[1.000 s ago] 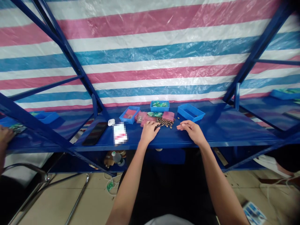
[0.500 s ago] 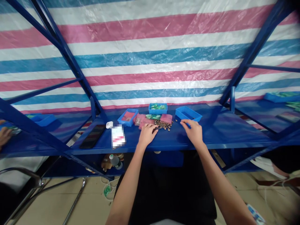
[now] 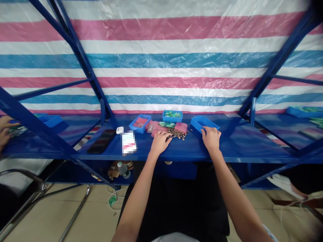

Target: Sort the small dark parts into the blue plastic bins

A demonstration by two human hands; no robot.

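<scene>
My left hand (image 3: 160,142) rests at the left edge of a pile of small brass-and-black metal pieces (image 3: 179,133), thumb apart from the bent fingers. I see nothing held in it. My right hand (image 3: 212,137) is at the near right side of a blue plastic tray (image 3: 195,124), its fingers over the rim and the thumb apart. Whether a small piece lies under those fingers is hidden. Pink packets (image 3: 181,127) and a green packet (image 3: 165,124) lie around the pile.
Behind stands a blue tray of green packets (image 3: 172,114); to the left, one with pink packets (image 3: 140,122). A black phone (image 3: 102,141), a white case (image 3: 119,130) and a blurred-out white item (image 3: 128,143) lie left. Blue posts (image 3: 85,67) flank the bench. Another person's hands (image 3: 5,129) show far left.
My right hand has moved forward and slightly right, from the bench to the tray's rim, and its pinched fingers have spread. My left hand stays at the pile. The view has shifted slightly.
</scene>
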